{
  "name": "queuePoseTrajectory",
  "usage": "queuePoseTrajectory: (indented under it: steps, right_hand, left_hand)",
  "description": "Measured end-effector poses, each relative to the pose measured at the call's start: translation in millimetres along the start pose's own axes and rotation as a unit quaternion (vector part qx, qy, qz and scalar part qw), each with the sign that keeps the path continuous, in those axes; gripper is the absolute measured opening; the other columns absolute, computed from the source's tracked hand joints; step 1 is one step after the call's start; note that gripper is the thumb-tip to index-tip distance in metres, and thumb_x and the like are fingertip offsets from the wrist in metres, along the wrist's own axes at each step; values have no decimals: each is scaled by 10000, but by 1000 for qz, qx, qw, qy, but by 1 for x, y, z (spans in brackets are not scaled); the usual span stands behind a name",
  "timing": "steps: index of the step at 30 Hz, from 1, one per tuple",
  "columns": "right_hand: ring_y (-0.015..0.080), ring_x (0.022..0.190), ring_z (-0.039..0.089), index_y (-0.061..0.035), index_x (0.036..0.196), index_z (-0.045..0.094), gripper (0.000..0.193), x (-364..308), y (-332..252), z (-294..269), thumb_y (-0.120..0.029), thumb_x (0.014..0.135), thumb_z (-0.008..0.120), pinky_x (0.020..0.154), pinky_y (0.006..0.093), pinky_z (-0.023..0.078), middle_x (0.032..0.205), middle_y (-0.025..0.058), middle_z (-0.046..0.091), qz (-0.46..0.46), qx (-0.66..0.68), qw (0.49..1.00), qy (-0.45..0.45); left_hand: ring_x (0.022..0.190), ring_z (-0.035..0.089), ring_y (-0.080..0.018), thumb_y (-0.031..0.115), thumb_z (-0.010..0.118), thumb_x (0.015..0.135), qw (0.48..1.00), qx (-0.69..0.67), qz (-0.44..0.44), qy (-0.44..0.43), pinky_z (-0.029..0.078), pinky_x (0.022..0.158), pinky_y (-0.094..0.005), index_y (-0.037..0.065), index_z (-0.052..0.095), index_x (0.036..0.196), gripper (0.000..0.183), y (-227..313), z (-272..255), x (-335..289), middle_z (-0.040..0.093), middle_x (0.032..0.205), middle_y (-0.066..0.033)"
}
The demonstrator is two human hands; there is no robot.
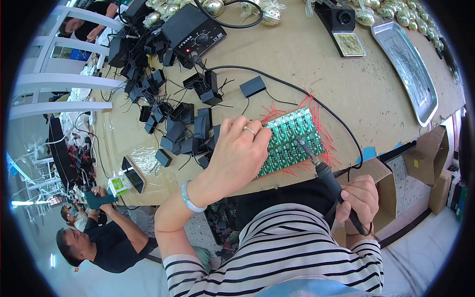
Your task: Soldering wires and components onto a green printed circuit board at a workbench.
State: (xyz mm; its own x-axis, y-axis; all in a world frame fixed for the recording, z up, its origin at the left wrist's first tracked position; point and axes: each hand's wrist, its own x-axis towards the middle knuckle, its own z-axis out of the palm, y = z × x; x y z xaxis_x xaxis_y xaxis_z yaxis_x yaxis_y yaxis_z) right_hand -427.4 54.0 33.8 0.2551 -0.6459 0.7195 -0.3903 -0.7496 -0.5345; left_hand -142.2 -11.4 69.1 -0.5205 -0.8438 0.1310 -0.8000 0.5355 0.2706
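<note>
A green circuit board panel (292, 136) with rows of small repeated boards lies at the table's near edge, thin red wires sticking out around its rim. My right hand (358, 200) is wrapped round the dark handle of a soldering iron (327, 177), whose metal tip points at the panel's right part; contact cannot be told. My left hand (242, 148), with a ring and a pale bangle, is over the panel's left end. Its fingers are curled and pressed together; what they pinch, if anything, is hidden.
A black soldering station (192, 30) stands at the back left, its cable (297, 89) crossing the table. Black plastic cases (178, 128) with leads are heaped to the left, near a phone (133, 175). An iron stand (341, 22) and metal tray (408, 74) lie right. A co-worker holds a drill (99, 199).
</note>
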Motion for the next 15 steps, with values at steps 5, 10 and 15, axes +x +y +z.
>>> queuePoseTrajectory:
  steps: [5,10,15]
  right_hand:
    - [260,642,616,20,952,614,124,-1,-5,-2,-96,920,644,588,379,531,806,115,663,-3,18,1000,-3]
    - [253,620,579,0,934,582,152,-6,-4,-8,-148,957,604,572,389,490,781,108,621,22,-28,999,9]
    - [254,663,610,-2,949,599,119,-2,-4,-7,-117,927,622,600,388,519,832,98,645,17,-3,1000,2]
  left_hand:
    - [978,553,-296,74,719,822,1000,-13,-8,3,452,879,-413,59,629,961,167,-1,-5,-2,596,950,-85]
    - [983,582,-341,127,738,849,964,34,-156,214,489,855,-425,48,628,1098,284,-38,-55,-16,631,1030,-155]
    - [908,630,-181,212,730,944,847,-126,-409,314,524,809,-314,-44,615,1194,376,-139,-34,-67,657,1057,-101]
